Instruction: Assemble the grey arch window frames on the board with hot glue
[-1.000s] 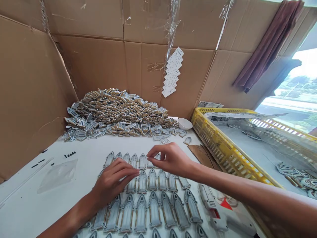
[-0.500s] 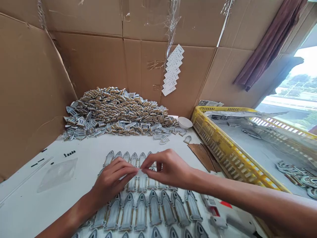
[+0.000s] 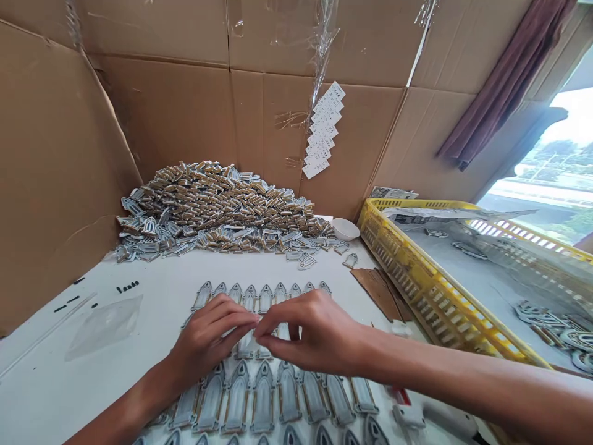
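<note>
Over the rows of grey arch-shaped pieces (image 3: 264,402), both hands meet at the fingertips. My left hand (image 3: 215,330) is pinched closed, thumb against fingers. My right hand (image 3: 308,324) is pinched too, its fingertips touching or almost touching those of the left. Whatever lies between the fingertips is too small or too hidden to make out. The pieces have a pointed top and gold-coloured edges, and they lie flat in several rows. My hands and right forearm cover part of the middle rows.
A big heap of similar pieces (image 3: 222,210) rests against the cardboard wall (image 3: 180,111). A white bowl (image 3: 345,229) stands beside it. At right are a yellow crate (image 3: 417,278) and a grey-white tool (image 3: 445,423), perhaps a glue gun. A plastic bag (image 3: 106,327) lies left.
My right hand has shifted slightly left and down, its fingertips now lower against the left hand's. The left hand has hardly moved.
</note>
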